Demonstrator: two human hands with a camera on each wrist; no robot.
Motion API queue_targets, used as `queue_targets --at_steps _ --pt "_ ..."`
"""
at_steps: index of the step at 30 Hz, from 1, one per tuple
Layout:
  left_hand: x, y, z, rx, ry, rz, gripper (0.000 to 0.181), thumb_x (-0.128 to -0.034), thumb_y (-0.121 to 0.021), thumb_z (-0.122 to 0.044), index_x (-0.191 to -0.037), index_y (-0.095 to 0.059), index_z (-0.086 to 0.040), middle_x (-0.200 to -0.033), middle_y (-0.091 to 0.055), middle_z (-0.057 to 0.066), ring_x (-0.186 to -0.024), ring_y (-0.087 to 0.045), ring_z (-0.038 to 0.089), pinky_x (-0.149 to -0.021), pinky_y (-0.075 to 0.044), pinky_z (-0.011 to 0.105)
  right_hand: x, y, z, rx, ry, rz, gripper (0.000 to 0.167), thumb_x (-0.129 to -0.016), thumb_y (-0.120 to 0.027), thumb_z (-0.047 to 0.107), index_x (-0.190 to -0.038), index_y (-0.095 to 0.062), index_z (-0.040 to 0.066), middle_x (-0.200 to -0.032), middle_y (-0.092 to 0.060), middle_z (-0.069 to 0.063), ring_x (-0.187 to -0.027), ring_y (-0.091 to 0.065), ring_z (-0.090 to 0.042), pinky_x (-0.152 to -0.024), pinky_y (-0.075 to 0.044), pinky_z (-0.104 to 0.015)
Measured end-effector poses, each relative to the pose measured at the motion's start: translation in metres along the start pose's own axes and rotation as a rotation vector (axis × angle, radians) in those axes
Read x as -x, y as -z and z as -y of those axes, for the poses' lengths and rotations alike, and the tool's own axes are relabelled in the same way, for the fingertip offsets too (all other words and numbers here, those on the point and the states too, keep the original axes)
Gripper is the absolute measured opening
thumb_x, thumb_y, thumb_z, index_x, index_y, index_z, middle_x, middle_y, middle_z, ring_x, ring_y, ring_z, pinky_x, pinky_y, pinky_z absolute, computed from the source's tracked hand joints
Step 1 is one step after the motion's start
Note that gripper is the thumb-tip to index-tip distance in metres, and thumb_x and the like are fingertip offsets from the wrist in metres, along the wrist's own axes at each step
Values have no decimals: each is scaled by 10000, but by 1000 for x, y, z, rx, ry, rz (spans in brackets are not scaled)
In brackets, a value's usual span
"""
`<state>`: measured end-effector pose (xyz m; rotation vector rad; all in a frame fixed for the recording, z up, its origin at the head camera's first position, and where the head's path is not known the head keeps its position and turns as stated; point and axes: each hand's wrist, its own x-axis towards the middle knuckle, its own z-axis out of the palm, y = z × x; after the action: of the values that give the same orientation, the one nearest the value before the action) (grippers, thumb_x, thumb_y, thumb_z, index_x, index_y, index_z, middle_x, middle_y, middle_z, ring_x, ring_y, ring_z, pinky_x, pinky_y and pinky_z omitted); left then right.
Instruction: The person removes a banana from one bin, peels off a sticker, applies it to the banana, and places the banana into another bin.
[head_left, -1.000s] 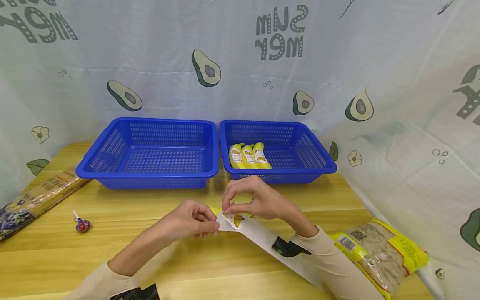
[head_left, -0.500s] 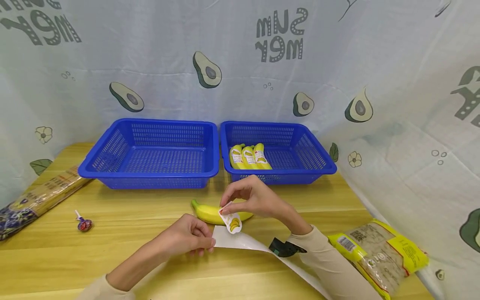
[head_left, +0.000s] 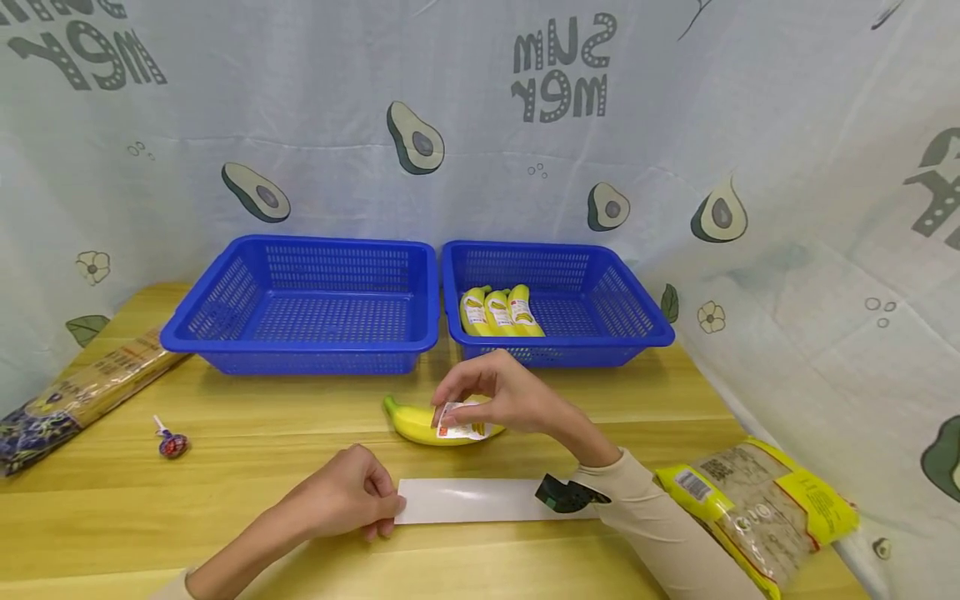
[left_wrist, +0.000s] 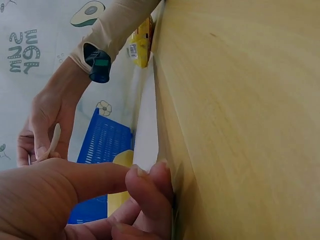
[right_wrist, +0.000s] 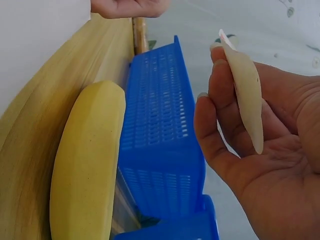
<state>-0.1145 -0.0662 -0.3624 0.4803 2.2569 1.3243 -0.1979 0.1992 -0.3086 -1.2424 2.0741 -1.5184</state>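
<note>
Between thumb and fingers, my right hand [head_left: 510, 396] pinches a white sticker [head_left: 450, 414] with a banana picture. It is held just over a yellow banana [head_left: 411, 423] with a green stem. The right wrist view shows the sticker [right_wrist: 246, 92] from its pale back, curved and apart from the banana [right_wrist: 87, 165]. Lower left, my left hand [head_left: 348, 496] pinches the left end of a white paper strip [head_left: 472, 500], which runs toward the right forearm. Its right part is hidden under that sleeve. In the left wrist view the strip [left_wrist: 146, 130] leads away from the fingertips.
Two blue baskets stand at the back; the right basket [head_left: 558, 342] holds 3 labelled bananas [head_left: 498, 313], the left basket [head_left: 300, 346] shows a bare bottom. A lollipop [head_left: 172, 445] and a long noodle packet [head_left: 97, 383] lie left. A yellow-edged bag [head_left: 757, 508] lies right.
The sticker has come off the strip and moved over the banana in my right hand. My left hand has drawn the strip's end down and left, laying it flatter on the table.
</note>
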Motion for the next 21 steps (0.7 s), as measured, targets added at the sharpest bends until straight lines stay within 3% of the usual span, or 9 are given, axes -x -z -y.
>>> queue_targets --at_steps 4,6,9,11,13,16,21 --pt "4 5 3 -91 -4 0 325 -948 -778 -92 -632 -706 -110 -564 -663 -28 -494 -584 94 -462 -303 166 -1 -1 1 -28 -46 -15 246 -852 -810 -176 -1079 -722 -139 -1014 -755 -224 -857 -744 -212 -821 -667 -343" --pt "5 8 3 -140 -13 -7 343 -945 -787 -90 -616 -692 -116 -546 -643 -40 -481 -592 108 -455 -342 180 -1 -2 0 -43 -64 -17 274 -830 -817 -194 -1078 -712 -142 -1003 -743 -199 -830 -727 -173 -791 -659 -309" --pt "5 11 -1 -213 -36 -49 333 -934 -826 -122 -633 -684 -128 -543 -624 -59 -481 -589 114 -457 -405 216 -2 -3 -1 -62 -85 -9 308 -809 -825 -209 -1081 -690 -156 -992 -729 -171 -803 -721 -156 -761 -655 -286" --pt "2 14 -6 -221 -91 -98 269 -932 -842 -147 -697 -712 -129 -602 -639 -74 -517 -585 104 -474 -458 240 -2 -4 -3 -65 -92 -3 312 -810 -825 -209 -1082 -680 -162 -989 -726 -162 -801 -723 -152 -765 -656 -286" --pt "-4 16 -13 -185 -150 -156 178 -947 -841 -185 -801 -760 -122 -701 -681 -68 -588 -607 106 -507 -493 243 -2 -4 -4 -62 -95 -1 305 -817 -824 -203 -1080 -676 -163 -989 -724 -161 -803 -723 -147 -768 -657 -287" --pt "-14 17 -22 -56 -230 -205 136 -994 -798 -227 -989 -804 -91 -876 -748 5 -717 -670 162 -585 -537 252 -1 -5 -6 -53 -91 -6 293 -824 -817 -204 -1075 -674 -163 -986 -724 -166 -799 -721 -134 -759 -653 -276" --pt "-26 13 -32 144 -209 -235 216 -1023 -765 -240 -1086 -801 -37 -949 -787 117 -787 -719 257 -658 -536 266 -3 -7 -10 -70 -67 -15 291 -819 -810 -219 -1068 -682 -138 -982 -722 -175 -796 -724 -133 -754 -653 -272"
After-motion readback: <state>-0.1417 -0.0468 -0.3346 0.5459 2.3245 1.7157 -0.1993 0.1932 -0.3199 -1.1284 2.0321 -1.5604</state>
